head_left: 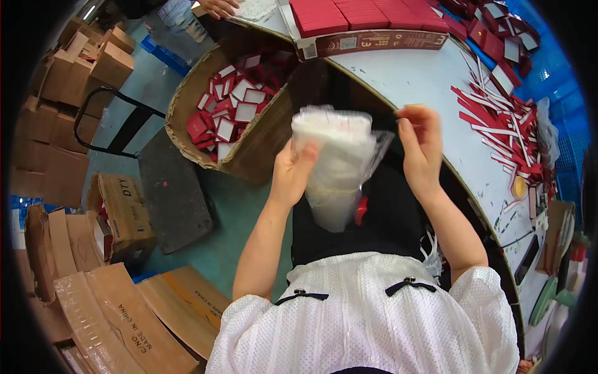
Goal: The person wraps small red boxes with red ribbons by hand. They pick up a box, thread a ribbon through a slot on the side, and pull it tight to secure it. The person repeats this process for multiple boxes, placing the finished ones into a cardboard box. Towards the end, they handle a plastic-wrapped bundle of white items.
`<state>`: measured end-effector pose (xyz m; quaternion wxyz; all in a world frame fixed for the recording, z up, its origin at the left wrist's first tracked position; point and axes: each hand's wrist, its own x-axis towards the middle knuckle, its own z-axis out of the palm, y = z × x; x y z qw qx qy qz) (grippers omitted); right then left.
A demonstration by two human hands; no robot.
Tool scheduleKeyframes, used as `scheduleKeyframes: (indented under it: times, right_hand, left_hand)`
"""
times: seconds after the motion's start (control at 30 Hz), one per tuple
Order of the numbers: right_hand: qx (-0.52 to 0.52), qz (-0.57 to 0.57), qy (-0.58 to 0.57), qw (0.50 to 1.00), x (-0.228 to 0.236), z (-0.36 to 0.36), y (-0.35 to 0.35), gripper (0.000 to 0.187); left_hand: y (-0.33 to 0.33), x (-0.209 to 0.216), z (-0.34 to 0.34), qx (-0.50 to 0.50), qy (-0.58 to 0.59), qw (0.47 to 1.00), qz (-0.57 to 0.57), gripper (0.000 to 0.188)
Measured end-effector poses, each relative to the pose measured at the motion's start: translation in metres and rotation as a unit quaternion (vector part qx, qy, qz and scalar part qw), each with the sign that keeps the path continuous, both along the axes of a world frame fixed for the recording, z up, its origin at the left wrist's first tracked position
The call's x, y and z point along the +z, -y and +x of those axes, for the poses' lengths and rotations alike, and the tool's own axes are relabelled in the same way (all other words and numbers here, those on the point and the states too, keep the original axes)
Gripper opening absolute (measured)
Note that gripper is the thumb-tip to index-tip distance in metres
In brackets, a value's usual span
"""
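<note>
We note left hand (291,176) clamps banded stack of clear bags (333,165) upright off bench (411,81) near edge, steadying it; right hand (422,149) pinches one bag's top edge, apparently to peel it free.

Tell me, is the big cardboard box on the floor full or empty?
Partly full. The cardboard box has its top open, and a pile of small red and white cards covers its bottom, well below the rim.

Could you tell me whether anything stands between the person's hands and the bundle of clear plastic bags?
Nothing visible does. The left hand already grips the bundle of clear plastic bags from its left side, and the right hand pinches the edge of a loose bag at its upper right, above the dark lap.
</note>
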<state>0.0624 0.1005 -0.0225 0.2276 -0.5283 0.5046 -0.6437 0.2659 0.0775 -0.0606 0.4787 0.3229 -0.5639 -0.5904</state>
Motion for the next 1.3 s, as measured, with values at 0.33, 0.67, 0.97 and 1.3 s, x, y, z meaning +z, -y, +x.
scheduleKeyframes:
  times: [0.33,0.67,0.97,1.3]
  right_hand:
    - [-0.014,0.056,-0.374,0.925,-0.012,-0.008,-0.01,0.021]
    - [-0.066,0.109,-0.342,0.931,-0.025,-0.053,-0.032,0.019]
    - [-0.107,0.026,-0.399,0.91,-0.014,-0.078,-0.048,0.016]
    - [-0.049,0.147,-0.154,0.976,-0.006,-0.102,-0.04,0.013]
  left_hand:
    - [0.038,-0.017,-0.077,-0.076,0.016,0.997,0.017,0.035]
    - [0.048,-0.033,-0.115,-0.233,0.093,0.968,0.0,0.043]
    - [0.009,-0.071,-0.122,-0.327,-0.001,0.944,0.046,0.063]
    - [-0.017,-0.047,-0.1,-0.334,0.072,0.93,0.135,0.061]
